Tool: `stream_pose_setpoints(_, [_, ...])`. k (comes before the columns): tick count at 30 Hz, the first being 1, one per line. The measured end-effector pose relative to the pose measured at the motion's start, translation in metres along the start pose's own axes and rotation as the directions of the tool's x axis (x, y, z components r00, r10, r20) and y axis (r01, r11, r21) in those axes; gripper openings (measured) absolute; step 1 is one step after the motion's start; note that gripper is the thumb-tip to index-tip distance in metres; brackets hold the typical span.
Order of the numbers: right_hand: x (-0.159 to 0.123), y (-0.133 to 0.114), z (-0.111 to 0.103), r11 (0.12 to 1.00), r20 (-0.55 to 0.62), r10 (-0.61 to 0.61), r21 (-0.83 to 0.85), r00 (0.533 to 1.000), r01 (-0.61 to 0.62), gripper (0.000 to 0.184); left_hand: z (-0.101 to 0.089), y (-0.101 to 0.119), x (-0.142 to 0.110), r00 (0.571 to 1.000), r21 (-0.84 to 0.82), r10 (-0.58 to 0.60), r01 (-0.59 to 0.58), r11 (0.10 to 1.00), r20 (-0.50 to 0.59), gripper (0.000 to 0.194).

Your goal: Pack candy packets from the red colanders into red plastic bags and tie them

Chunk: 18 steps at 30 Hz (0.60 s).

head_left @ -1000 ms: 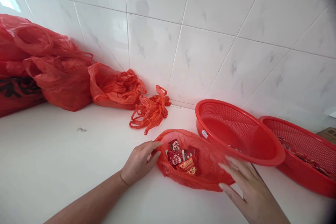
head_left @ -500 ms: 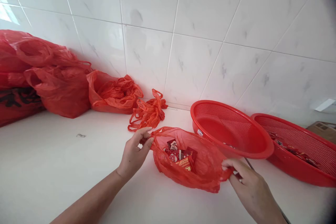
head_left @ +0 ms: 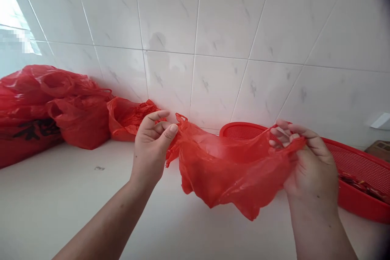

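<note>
A thin red plastic bag (head_left: pixel 225 174) hangs stretched between my two hands above the white table. My left hand (head_left: pixel 150 146) pinches its upper left corner between thumb and fingers. At the other end my right hand (head_left: pixel 315 166) grips the gathered upper right edge, with some fingers curled through the plastic. The front wall of the bag hides its inside. Just behind it is a red mesh basket (head_left: pixel 240 131), largely covered by the bag. Part of a crumpled red bag (head_left: pixel 172 155) shows beside my left hand.
Full red bags (head_left: pixel 79 122) are piled along the tiled wall at the left. Beside them stands an open bag (head_left: pixel 122 120) stuffed with crumpled red plastic. A second red basket (head_left: pixel 359 158) at the right holds small wrapped packets (head_left: pixel 362 185). A small scrap (head_left: pixel 99 168) lies on the table (head_left: pixel 76 195).
Both hands have lifted the bag, the right one higher and further right. The small packets seen inside before are now out of sight. The view has tilted up slightly.
</note>
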State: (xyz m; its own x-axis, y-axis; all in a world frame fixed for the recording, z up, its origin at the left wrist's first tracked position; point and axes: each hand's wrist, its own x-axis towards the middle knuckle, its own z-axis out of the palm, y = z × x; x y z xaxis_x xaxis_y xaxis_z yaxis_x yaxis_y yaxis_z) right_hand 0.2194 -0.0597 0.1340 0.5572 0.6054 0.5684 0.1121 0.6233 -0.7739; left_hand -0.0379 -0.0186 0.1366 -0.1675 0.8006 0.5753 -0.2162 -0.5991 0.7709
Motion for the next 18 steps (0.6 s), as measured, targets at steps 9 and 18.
stream_pose_setpoints(9, [-0.002, 0.020, -0.027, 0.901, 0.335, 0.310, -0.402, 0.890, -0.163, 0.020, -0.022, -0.018, -0.015, 0.942, 0.135, -0.109, 0.069, 0.988, 0.318, 0.049])
stream_pose_setpoints(18, [-0.038, 0.044, -0.090, 0.846, 0.409, 0.321, -0.530, 0.855, -0.064, 0.064, -0.073, -0.080, -0.052, 0.848, 0.405, -0.368, 0.205, 0.891, 0.381, 0.096])
